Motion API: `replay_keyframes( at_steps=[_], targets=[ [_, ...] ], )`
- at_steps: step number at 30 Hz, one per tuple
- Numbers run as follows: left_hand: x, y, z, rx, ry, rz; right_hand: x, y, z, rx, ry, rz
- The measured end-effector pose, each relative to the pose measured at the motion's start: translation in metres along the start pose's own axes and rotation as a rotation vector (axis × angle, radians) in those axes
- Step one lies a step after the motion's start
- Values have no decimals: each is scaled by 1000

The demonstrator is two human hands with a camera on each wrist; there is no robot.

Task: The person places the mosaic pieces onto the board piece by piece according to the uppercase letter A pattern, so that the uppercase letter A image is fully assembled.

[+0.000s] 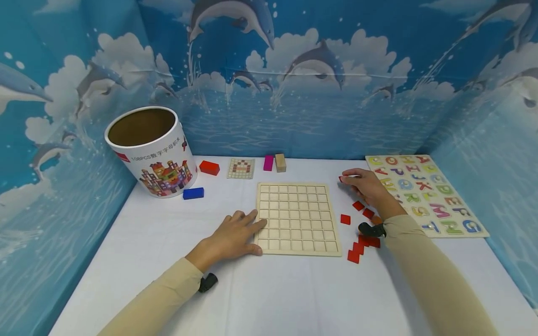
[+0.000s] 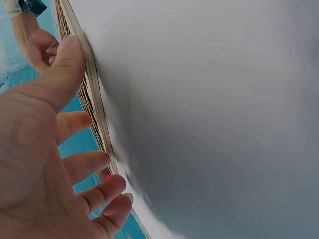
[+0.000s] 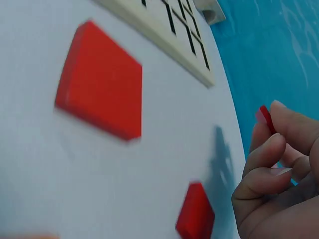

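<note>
A pale wooden grid board with square cells lies flat on the white table. My left hand rests at its left edge, thumb near the front corner and fingers spread along the side. In the left wrist view the left hand's thumb lies along the board's edge. Beyond the board's right side, my right hand is raised over the table. It pinches a small red square tile between thumb and fingertips. Below that hand lie several loose red tiles, one of them large in the right wrist view.
A letter board lies at the right. A large printed tub stands at the back left, near red and blue blocks. A small pattern card, a magenta block and a wooden block lie behind the grid.
</note>
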State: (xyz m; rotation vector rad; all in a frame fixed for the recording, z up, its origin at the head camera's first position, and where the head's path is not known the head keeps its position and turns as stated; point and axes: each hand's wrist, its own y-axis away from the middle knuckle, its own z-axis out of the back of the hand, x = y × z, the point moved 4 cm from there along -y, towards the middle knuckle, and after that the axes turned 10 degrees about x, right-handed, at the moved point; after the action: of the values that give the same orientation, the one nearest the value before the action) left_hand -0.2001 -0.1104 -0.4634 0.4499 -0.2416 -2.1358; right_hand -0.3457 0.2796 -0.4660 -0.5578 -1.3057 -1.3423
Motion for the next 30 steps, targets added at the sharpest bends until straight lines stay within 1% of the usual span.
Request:
replay_keyframes(
  at_steps=[2,5,9,11,13,17,20,24,27,30],
  targets=[
    [-1,-1,1,1,-11,-2,4,-4,-8,15,-25,6],
    [-2,-1,1,20,-27,4,9,-11,-23,43,-58,-3],
    [-3,0,-1,46,-22,13,18,-23,-51,95,-90,-9],
    [-3,0,-2,46,-24,12,24,-28,-65,121,-90,1],
    [-4,-1,-1,43,-25,8,31,-31,-79,143,-63,25],
    [-6,-2,1,39,-49,-1,44,-32,-101,170,56,81],
    [-7,-2,3,39,-73,-4,50,-32,-113,168,207,128],
    [-8,-3,4,44,-100,-2,54,-32,-122,130,400,163],
    [-7,-3,4,48,-105,2,56,-32,-126,119,471,172],
    [-8,-4,4,50,-105,2,57,-30,-129,116,494,171]
  ],
)
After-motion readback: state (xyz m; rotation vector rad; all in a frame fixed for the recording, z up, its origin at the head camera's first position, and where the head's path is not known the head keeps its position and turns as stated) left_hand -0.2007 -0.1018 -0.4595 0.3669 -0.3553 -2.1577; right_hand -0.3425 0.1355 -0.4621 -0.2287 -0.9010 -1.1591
